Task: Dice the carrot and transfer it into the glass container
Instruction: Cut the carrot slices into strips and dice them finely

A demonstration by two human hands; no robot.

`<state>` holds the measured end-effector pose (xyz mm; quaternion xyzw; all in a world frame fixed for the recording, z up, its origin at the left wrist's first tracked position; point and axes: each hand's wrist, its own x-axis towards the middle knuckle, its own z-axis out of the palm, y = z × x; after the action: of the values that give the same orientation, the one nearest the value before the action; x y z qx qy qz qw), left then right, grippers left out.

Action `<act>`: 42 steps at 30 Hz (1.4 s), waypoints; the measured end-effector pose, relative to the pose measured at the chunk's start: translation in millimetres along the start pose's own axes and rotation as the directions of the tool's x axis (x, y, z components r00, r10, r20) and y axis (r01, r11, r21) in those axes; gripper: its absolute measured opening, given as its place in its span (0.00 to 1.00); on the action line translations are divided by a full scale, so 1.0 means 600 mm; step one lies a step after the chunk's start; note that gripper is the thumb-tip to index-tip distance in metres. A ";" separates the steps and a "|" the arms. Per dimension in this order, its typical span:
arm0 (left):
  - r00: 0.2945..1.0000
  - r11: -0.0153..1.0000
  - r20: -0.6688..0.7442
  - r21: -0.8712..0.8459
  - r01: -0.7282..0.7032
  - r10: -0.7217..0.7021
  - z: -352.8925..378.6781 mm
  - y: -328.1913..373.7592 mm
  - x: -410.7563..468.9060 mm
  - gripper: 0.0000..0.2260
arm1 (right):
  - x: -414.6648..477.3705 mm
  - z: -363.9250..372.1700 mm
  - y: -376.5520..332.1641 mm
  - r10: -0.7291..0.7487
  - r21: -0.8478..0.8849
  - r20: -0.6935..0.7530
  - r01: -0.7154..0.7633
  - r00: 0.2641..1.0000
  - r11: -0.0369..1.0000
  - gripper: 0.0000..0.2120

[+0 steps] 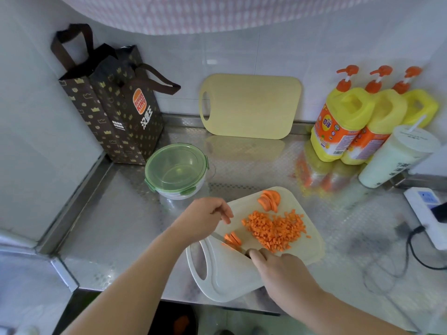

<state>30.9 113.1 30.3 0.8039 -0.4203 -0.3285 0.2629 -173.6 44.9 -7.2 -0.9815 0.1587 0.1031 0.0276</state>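
Observation:
A white cutting board point(312, 240) lies on the steel counter, its handle end hanging over the front edge. A heap of diced carrot point(275, 229) covers its middle. Sliced carrot rounds point(269, 200) lean together at its far edge, and a few slices point(233, 238) lie near the knife blade point(217, 236). My right hand point(280, 267) grips the knife handle. My left hand point(205, 217) hovers over the board's left edge with fingers curled down, close to the slices; whether it touches them is unclear. The glass container point(177, 174) with a green lid stands behind, lid on.
A dark paper bag point(116, 105) stands in the back left corner. A yellow cutting board point(250, 106) leans on the wall. Three yellow detergent bottles point(343, 122) and a white cup point(396, 155) stand at the right. A power strip point(428, 213) with a cable lies at the right edge.

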 end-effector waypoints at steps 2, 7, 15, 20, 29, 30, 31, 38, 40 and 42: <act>0.993 0.997 0.112 0.073 -0.029 0.020 0.003 0.005 0.005 0.18 | -0.002 -0.004 0.003 -0.001 -0.013 0.023 0.001 1.000 1.000 0.27; 0.984 0.988 0.176 0.142 -0.065 0.040 0.010 0.011 0.017 0.18 | -0.006 -0.014 0.019 -0.006 0.029 -0.040 0.007 0.999 1.000 0.23; 0.942 0.996 -0.326 -0.043 0.072 -0.083 0.022 -0.056 0.042 0.19 | 0.002 -0.039 0.075 0.244 0.356 -0.059 -0.208 0.968 0.911 0.15; 0.960 0.777 0.272 0.589 -0.225 0.072 0.081 -0.068 0.033 0.26 | 0.008 -0.034 0.092 0.294 0.464 -0.058 -0.235 0.954 0.854 0.07; 0.949 0.616 0.309 0.737 -0.279 0.060 0.103 -0.036 0.050 0.16 | 0.003 -0.030 0.085 0.243 0.509 0.010 -0.214 0.970 0.834 0.06; 0.952 0.633 0.304 0.729 -0.262 0.043 0.103 -0.036 0.049 0.15 | 0.003 -0.028 0.084 0.241 0.511 0.018 -0.216 0.970 0.832 0.05; 0.956 0.650 0.291 0.722 -0.237 0.025 0.103 -0.037 0.046 0.15 | 0.003 -0.026 0.084 0.240 0.520 0.026 -0.218 0.970 0.826 0.05; 0.993 0.768 0.089 0.640 0.002 -0.077 0.135 -0.035 -0.003 0.13 | 0.003 -0.001 0.066 0.199 0.548 0.091 -0.216 0.976 0.808 0.12; 0.995 0.800 0.026 0.597 0.060 -0.094 0.149 -0.040 -0.013 0.13 | 0.006 0.009 0.055 0.187 0.533 0.105 -0.214 0.977 0.819 0.13; 0.994 0.839 -0.020 0.535 0.104 -0.110 0.157 -0.043 -0.021 0.13 | 0.006 0.018 0.045 0.178 0.526 0.128 -0.219 0.976 0.822 0.15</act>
<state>-32.2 122.9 -44.8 0.8656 -0.4511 -0.2172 0.0075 -180.5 19.1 -18.8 -0.9082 0.2811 0.0928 0.2959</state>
